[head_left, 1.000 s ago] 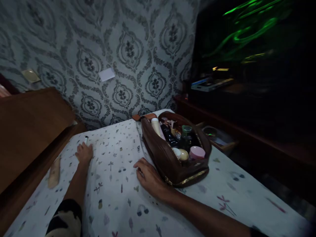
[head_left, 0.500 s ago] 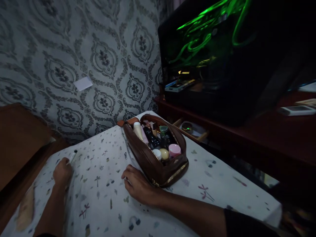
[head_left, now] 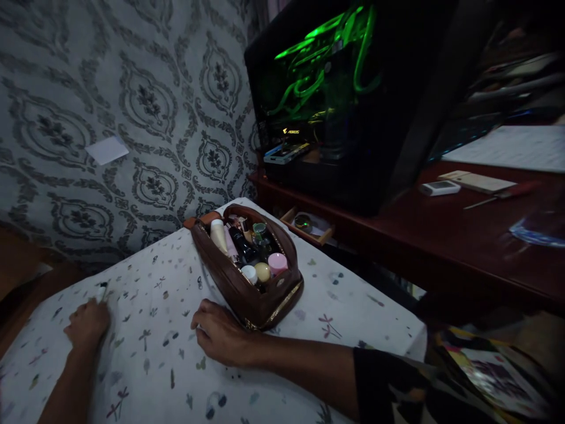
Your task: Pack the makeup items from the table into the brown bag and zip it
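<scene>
Clock centred on bag. Printed white cloth (head_left: 132, 347) runs under both arms, mostly 6–9 o'clock. Green-lit PC case (head_left: 353, 118), 1 o'clock, well apart. Brown bag (head_left: 216, 274) upright on cloth, unzipped, full of bottles etc. R hand (head_left: 223, 334), approx 7, just beside bag: fingers loosely half-curled, nothing seen in it; can't tell if wrist touches leather. L hand (head_left: 88, 324), approx 8, well apart, fingers bent. Pink-topped jar (head_left: 278, 263) in bag, 3. Smallest: white tube (head_left: 101, 291), dark tip, at L fingertips; can't tell if gripped. Risks, my guess: R forearm bump could tip bag, spill contents; loose L hold could let tube roll off; dim light = misjudged reach.
</scene>
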A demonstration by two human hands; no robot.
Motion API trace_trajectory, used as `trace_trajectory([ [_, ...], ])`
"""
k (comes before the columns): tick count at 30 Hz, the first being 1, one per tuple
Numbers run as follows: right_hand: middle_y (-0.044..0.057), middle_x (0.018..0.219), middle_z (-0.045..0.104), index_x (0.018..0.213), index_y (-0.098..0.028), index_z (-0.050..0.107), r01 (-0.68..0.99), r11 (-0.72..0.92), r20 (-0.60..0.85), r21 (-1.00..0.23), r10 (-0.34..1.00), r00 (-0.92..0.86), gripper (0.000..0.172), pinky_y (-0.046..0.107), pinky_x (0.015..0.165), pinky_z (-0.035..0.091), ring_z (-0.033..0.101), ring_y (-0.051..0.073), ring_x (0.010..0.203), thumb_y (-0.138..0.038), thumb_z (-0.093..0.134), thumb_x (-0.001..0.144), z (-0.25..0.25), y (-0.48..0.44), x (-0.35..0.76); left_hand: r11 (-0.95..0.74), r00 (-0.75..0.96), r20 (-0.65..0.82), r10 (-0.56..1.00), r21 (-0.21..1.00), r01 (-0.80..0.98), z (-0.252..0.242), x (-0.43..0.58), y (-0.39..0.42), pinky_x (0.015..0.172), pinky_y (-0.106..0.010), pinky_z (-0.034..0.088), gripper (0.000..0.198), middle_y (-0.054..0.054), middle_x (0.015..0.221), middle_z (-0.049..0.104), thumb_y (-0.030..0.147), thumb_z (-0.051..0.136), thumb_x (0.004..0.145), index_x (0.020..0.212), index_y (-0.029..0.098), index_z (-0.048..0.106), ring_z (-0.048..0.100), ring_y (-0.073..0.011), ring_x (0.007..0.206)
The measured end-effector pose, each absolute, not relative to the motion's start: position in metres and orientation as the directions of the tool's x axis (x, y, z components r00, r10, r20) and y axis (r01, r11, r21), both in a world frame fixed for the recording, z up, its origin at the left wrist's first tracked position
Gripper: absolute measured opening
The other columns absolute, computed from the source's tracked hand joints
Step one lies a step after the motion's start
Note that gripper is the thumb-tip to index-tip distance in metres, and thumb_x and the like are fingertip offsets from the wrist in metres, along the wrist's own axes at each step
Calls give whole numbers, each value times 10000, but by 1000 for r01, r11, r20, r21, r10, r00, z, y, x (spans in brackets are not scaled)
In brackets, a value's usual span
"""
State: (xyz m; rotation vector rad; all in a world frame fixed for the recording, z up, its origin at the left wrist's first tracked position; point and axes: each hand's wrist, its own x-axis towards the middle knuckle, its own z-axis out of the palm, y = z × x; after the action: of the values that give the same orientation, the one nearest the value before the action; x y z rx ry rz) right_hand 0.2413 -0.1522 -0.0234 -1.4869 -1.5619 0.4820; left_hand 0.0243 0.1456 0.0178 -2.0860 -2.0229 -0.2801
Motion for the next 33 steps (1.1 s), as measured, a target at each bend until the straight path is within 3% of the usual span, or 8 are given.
trace_trajectory([
  [6,66,1019,599,940,-183,649,591,246,383,-768,916,116,174,291,868,474,597,191,979,-110,536,831,-27,-152,242,-283,272,263,925,1,959,17,36,124,902,-470,526,398,-162,1262,645,280,375,921,1239,192,597,616,-350,1165],
  [9,73,1025,600,932,-174,651,595,226,355,-771,929,108,158,292,852,474,603,190,959,-114,541,835,-27,-151,243,-327,300,307,903,41,944,15,44,119,914,-460,523,421,-184,1222,640,248,357,917,1272,150,560,616,-343,1154],
  [15,61,1016,598,923,-178,650,589,235,369,-773,922,116,153,283,831,462,589,176,923,-101,556,829,-28,-150,242,-427,379,301,875,112,897,21,51,122,941,-326,522,418,-121,1133,667,286,448,864,1228,129,580,651,-240,1055],
  [17,61,1015,597,923,-177,649,579,240,372,-779,921,119,152,287,841,464,588,178,928,-101,553,832,-28,-150,242,-430,383,295,875,112,896,21,53,123,937,-339,526,434,-121,1109,678,342,424,892,1228,126,595,656,-253,1048],
  [21,76,1018,601,933,-166,653,575,241,367,-782,924,112,164,300,848,472,595,187,935,-102,531,843,-25,-152,242,-368,330,304,894,78,926,13,61,123,996,-519,482,537,-253,1265,619,415,352,939,1217,45,624,574,-399,1216],
  [23,78,1015,603,927,-166,655,577,242,368,-780,923,111,164,302,848,473,594,189,937,-101,531,841,-24,-152,243,-360,328,293,898,61,931,6,66,120,999,-562,468,558,-289,1275,611,416,356,943,1214,11,626,555,-432,1237],
  [29,70,1024,604,920,-173,665,588,233,358,-775,928,105,158,292,839,468,593,181,940,-102,551,838,-23,-152,244,-510,477,315,821,28,860,0,73,92,1127,-404,405,479,-165,1348,621,322,329,968,1311,116,592,541,-290,1299],
  [33,79,1019,613,927,-168,672,602,232,356,-764,930,93,166,296,831,471,597,192,947,-104,546,841,-20,-153,244,-527,479,361,800,40,849,5,80,78,1108,-464,414,488,-172,1363,595,326,337,959,1345,121,553,542,-325,1270],
])
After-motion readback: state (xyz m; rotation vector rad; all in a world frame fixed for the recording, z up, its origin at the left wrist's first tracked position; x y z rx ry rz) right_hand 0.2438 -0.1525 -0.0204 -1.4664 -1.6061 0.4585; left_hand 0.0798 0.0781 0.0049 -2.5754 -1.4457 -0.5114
